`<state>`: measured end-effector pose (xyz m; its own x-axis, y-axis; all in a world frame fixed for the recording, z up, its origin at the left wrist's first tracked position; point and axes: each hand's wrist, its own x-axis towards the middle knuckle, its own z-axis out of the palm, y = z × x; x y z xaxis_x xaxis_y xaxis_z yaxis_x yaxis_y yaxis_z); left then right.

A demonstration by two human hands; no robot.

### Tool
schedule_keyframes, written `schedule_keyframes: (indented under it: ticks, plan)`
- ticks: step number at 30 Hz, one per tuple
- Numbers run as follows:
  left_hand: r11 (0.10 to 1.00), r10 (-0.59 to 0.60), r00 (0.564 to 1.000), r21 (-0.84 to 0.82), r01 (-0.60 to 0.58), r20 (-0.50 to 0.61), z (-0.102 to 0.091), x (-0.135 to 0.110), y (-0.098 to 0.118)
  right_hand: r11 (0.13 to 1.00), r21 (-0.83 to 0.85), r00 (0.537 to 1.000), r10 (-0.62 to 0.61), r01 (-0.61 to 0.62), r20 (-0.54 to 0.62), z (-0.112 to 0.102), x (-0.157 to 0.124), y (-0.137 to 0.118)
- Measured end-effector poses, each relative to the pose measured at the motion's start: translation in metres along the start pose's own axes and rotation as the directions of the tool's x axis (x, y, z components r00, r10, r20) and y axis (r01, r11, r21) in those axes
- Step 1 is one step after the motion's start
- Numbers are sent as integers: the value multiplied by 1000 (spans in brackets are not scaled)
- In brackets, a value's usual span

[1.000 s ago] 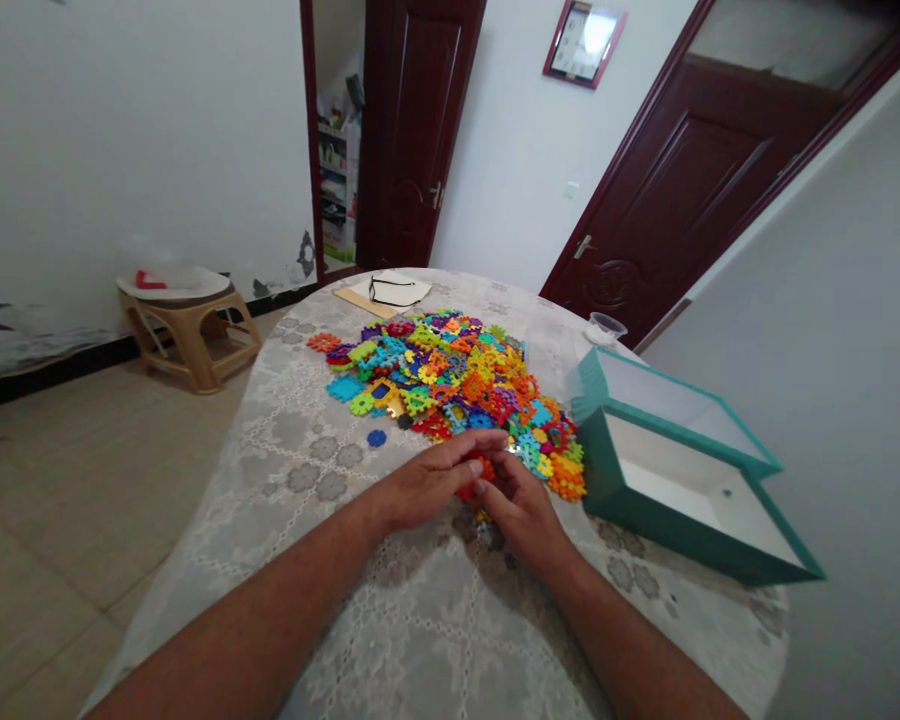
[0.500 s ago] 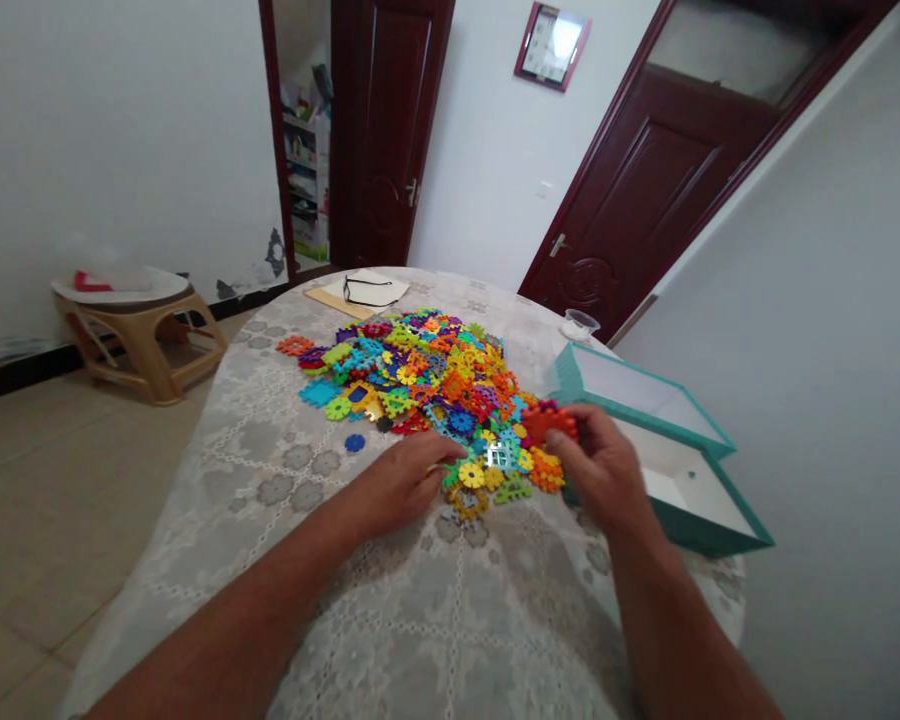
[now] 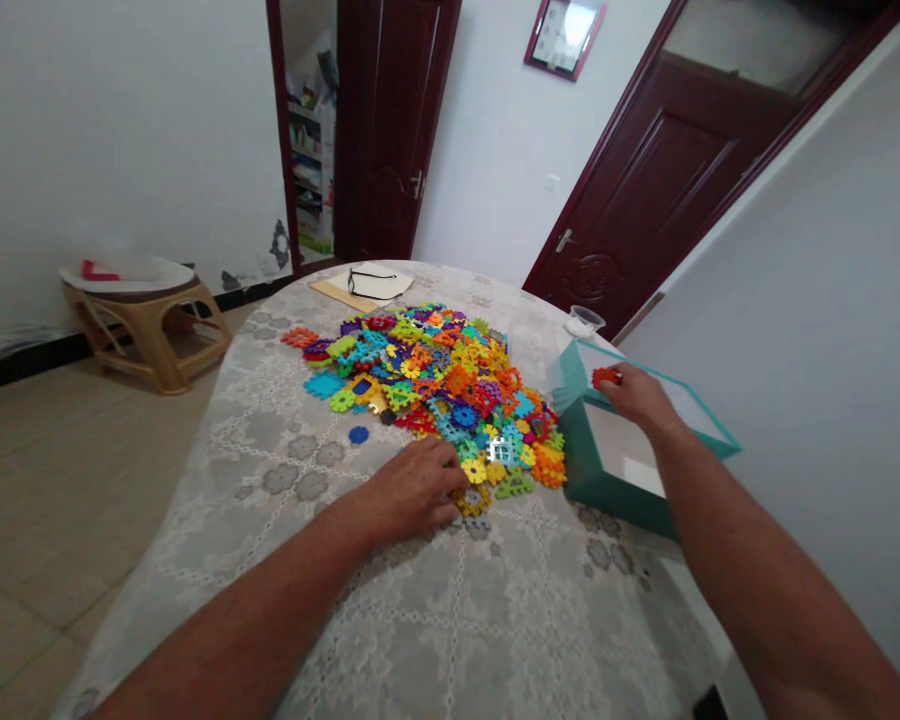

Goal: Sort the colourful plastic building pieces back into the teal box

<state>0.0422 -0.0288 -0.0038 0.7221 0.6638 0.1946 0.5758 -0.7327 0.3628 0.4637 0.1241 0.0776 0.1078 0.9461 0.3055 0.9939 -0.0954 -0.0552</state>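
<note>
A heap of colourful interlocking plastic building pieces (image 3: pixel 427 370), many of them gear- or flower-shaped, lies on the table. At its near edge, my left hand (image 3: pixel 420 485) rests with fingers loosely curved and apart, touching or just beside a yellow flower piece (image 3: pixel 473 470) and a dark yellow piece (image 3: pixel 471 500). My right hand (image 3: pixel 641 398) pinches orange-red interlocking pieces (image 3: pixel 604 377) above the teal box; how many is unclear. The box has an open lid part (image 3: pixel 701 415) behind and a white-lined tray part (image 3: pixel 607 465) in front. My right forearm hides part of the tray.
A patterned tablecloth (image 3: pixel 390 620) covers the round table. Black glasses (image 3: pixel 375 285) lie on paper at the far left edge. A clear plastic cup (image 3: pixel 586 320) stands behind the box. One blue round piece (image 3: pixel 358 435) sits apart from the heap. A stool (image 3: pixel 157 330) stands at left.
My right hand has moved right and away from me, carrying the orange-red pieces from the heap's edge to above the box. My left hand has loosened its fingers, staying at the heap.
</note>
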Motion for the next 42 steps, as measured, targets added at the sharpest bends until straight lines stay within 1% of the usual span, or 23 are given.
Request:
schedule_keyframes:
  ticks: [3, 6, 9, 11, 12, 14, 15, 17, 18, 20, 22, 25, 28, 32, 36, 38, 40, 42]
  plan:
    - [1000, 22, 1000, 6, -22, -2, 7, 2, -3, 999, 43, 1000, -23, 22, 21, 12, 7, -1]
    - [1000, 23, 999, 14, -23, -21, 17, 6, -8, 994, 105, 999, -37, 33, 32, 16, 10, -2]
    - [1000, 26, 999, -4, -26, -36, 20, 6, -10, 991, 129, 999, -34, 33, 2, 10, 7, -5]
    - [997, 31, 999, -70, -34, -41, 15, 4, -10, 990, 136, 998, -28, 36, -58, 0, -4, -12]
    - [993, 34, 999, -114, -39, -43, 10, 2, -9, 987, 151, 995, -44, 58, -92, -5, -13, -18]
    - [979, 13, 999, -202, -21, -41, 0, -1, -8, 962, 223, 983, -128, 156, -135, -16, -38, -35]
    - [971, -15, 999, -238, 7, -35, -5, -3, -7, 934, 276, 972, -198, 226, -127, -19, -54, -46]
    - [954, -98, 995, -286, 89, -20, -11, -4, -7, 856, 394, 938, -344, 334, -49, -20, -89, -71]
    - [947, -144, 989, -294, 134, -16, -13, -4, -7, 820, 426, 908, -419, 383, -12, -17, -105, -84]
    - [939, -225, 974, -275, 206, -38, -13, -4, -10, 763, 445, 855, -519, 468, -9, -5, -134, -107]
    - [936, -288, 954, -236, 261, -86, -11, -4, -15, 753, 424, 831, -556, 503, 2, 12, -153, -124]
    - [919, -362, 919, -224, 324, -155, -10, -4, -21, 789, 392, 844, -533, 473, 55, 34, -164, -136]
    - [904, -395, 900, -255, 344, -186, -14, -7, -25, 796, 434, 868, -493, 422, 61, 43, -165, -137]
    - [900, -391, 904, -276, 336, -173, -20, -9, -25, 748, 549, 883, -468, 373, 36, 44, -165, -134]
    - [875, -427, 893, -313, 369, -141, -20, -10, -25, 720, 638, 940, -341, 274, -19, 40, -168, -133]
    - [868, -435, 889, -330, 372, -143, -17, -9, -25, 697, 674, 958, -283, 246, -57, 39, -171, -136]
    - [865, -424, 895, -357, 354, -139, -16, -8, -24, 684, 695, 969, -236, 221, -75, 38, -176, -141]
    - [868, -386, 915, -382, 316, -120, -15, -8, -21, 681, 701, 972, -218, 213, -84, 37, -181, -148]
